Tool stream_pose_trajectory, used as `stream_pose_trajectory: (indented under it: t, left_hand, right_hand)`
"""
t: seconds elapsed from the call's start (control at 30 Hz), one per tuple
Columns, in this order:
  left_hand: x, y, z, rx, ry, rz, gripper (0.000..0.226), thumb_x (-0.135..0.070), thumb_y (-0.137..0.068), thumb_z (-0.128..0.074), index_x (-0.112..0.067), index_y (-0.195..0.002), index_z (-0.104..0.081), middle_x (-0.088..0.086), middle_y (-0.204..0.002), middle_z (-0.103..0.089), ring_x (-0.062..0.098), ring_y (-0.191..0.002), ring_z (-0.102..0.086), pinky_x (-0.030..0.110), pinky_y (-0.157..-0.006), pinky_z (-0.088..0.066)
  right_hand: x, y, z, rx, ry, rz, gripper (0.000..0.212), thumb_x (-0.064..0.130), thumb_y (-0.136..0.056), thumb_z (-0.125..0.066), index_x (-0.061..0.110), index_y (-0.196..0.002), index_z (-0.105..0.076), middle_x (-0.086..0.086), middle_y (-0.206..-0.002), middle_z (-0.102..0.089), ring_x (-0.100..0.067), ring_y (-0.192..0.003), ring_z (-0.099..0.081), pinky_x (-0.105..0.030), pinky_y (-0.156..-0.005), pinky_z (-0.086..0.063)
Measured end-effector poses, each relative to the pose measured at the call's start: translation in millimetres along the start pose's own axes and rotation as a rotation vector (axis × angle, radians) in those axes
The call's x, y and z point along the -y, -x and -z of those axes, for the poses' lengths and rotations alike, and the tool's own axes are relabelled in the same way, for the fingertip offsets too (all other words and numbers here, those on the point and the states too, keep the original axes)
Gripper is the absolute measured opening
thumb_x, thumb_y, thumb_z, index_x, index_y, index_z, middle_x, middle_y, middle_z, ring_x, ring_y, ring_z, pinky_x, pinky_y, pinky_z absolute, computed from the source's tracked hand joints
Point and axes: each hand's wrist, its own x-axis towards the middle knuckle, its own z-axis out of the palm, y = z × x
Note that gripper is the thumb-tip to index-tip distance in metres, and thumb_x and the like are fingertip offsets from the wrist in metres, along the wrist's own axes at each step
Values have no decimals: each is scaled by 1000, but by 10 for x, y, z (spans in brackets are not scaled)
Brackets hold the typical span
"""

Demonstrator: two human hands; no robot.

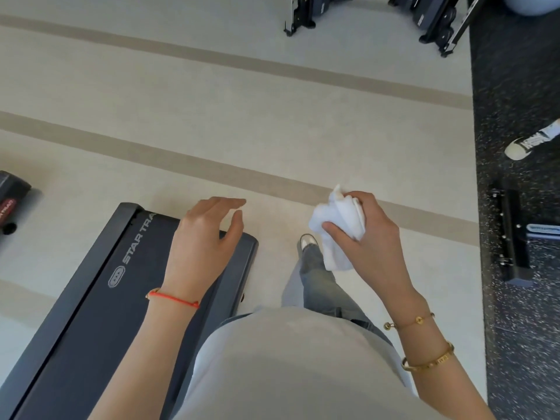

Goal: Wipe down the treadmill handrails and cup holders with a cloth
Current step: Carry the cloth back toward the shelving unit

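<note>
Head view, looking steeply down past the person's grey top to a pale floor crossed by two tan stripes. Landmark: the rear end of a dark treadmill deck (100,298), lettered "STAR TRA…" along its end cap, lying at lower left. Left hand (206,237) hangs in the air above the deck's right rear corner, fingers loose and lightly bent, grasping nothing; a red cord bracelet (172,298) on its wrist. Right hand (366,234) is off to the right of the deck, over bare floor, fingers and thumb curled round a bunched white cloth (336,225) whose loose tail droops below the fist (the cloth touches no part of the machine here). Two gold bracelets (424,344) on the right forearm. Between deck and right hand, lower down, a leg in grey-blue jeans (321,283) steps forward, ending in a pale shoe (307,241) on the floor just right of the deck's corner. Far right of the deck, black speckled rubber flooring (521,86) carries a black machine base (512,234) and another person's white sneaker (533,144). Beyond the deck, at the top edge, the wheeled ends of two more machines (436,22). Left of the deck, a sliver of another machine's end (12,201).
</note>
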Motion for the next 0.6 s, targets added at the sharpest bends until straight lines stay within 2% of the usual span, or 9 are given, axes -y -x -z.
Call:
stream_pose_trajectory:
  t: [0.1, 0.3, 0.47, 0.6]
  left_hand:
    - [-49, -618, -191, -8, -11, 2, 24, -11, -96, -58, -11, -116, -71, 2, -112, -71, 21, -105, -65, 43, -84, -56]
    - [-304, -1780, -509, -45, 3, 53, 24, -11, -96, -58, -11, -117, -70, 2, -113, -71, 21, -107, -65, 45, -89, -54]
    - [-316, -2478, -603, -103, 0, 149, 25, -13, -96, -57, -12, -118, -70, 1, -114, -70, 21, -108, -64, 44, -89, -54]
    - [-178, -2929, -644, -156, 9, 238, 25, -11, -96, -58, -12, -117, -70, 2, -113, -71, 22, -107, -64, 43, -88, -54]
  right_hand:
    - [-53, -672, 114, 6, 1, 29, 46, 41, -82, -73, 44, -118, -44, 22, -110, -55, 1, -94, -51, -3, -73, -37]
    - [-120, -2085, 393, 67, 26, 95, 46, 45, -81, -72, 47, -117, -43, 27, -111, -53, 7, -98, -51, -10, -71, -36]
    - [-85, -3048, 421, 155, 42, 163, 48, 49, -80, -70, 42, -120, -45, 22, -111, -54, 12, -97, -49, 0, -74, -36]
    - [-21, -3673, 279, 235, 30, 191, 52, 57, -77, -66, 41, -122, -45, 21, -113, -54, 5, -96, -50, 3, -72, -36]
